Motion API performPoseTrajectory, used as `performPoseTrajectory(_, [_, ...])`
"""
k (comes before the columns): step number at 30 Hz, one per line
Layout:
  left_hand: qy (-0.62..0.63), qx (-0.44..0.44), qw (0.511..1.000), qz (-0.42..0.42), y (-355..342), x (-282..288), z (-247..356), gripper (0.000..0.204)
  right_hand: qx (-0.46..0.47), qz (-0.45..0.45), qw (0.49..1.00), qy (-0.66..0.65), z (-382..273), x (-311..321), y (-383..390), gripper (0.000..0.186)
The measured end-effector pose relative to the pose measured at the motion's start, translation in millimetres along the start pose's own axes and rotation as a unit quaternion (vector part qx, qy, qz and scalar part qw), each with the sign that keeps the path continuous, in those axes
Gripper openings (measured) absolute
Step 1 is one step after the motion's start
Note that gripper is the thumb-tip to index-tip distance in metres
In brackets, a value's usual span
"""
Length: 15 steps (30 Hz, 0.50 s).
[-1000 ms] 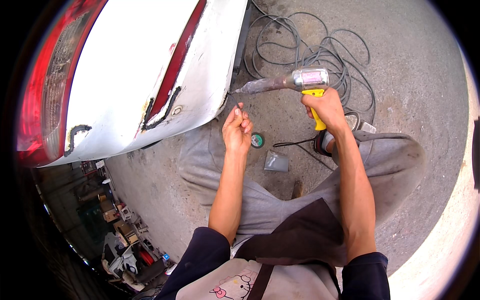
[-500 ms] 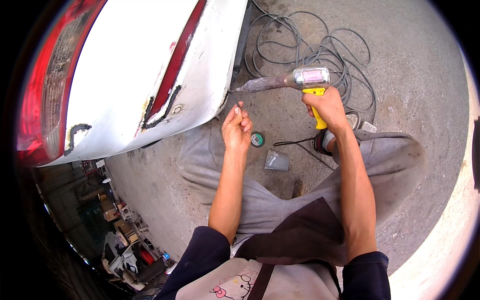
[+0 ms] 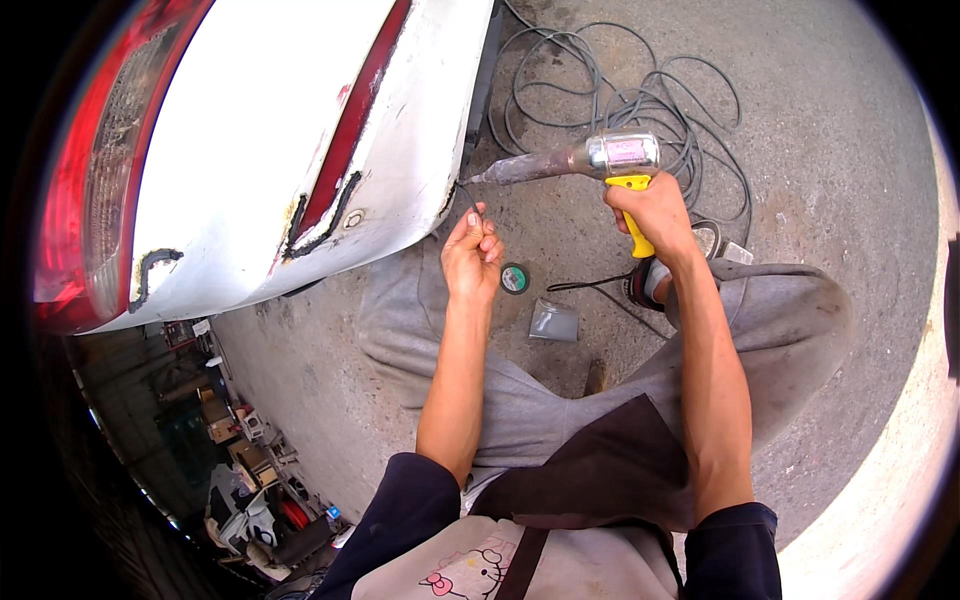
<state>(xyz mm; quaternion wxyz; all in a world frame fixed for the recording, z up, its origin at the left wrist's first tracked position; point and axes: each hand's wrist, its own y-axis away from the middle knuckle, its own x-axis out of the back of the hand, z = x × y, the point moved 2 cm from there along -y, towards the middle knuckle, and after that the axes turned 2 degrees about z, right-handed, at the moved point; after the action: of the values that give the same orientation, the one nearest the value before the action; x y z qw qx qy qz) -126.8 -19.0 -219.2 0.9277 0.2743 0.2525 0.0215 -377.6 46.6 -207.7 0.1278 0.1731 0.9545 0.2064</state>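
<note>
My right hand (image 3: 655, 222) is wrapped round the yellow handle of a hot-air welding gun (image 3: 580, 158) with a silver body and a long, scorched nozzle. Its tip points left, close to the lower corner edge of a white car bumper (image 3: 400, 165). Just below the tip, my left hand (image 3: 474, 252) pinches a thin dark rod (image 3: 467, 198) whose upper end meets or nearly meets that edge; I cannot tell which. Rough black seams (image 3: 325, 235) run along the bumper beside a red strip (image 3: 345, 130).
A grey cable (image 3: 640, 95) lies in loops beyond the gun. On the concrete between my legs are a small round green-and-black item (image 3: 514, 278) and a grey rectangular piece (image 3: 554, 321). A red tail light (image 3: 110, 170) borders the bumper; boxes and clutter (image 3: 250, 460) stand at lower left.
My left hand has shifted very slightly to the left with the rod. The gun and my right hand have stayed almost still.
</note>
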Motion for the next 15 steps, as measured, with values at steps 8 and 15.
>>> performPoseTrajectory(8, [-0.003,-0.002,1.0,0.005,0.5,-2.1,2.1,0.023,0.0,-0.002,1.0,-0.006,0.5,0.6,-0.3,0.012])
performPoseTrajectory(15, [-0.003,-0.002,1.0,0.007,-0.2,-2.5,3.0,0.022,0.0,0.003,1.0,0.002,1.2,1.8,-0.8,0.011])
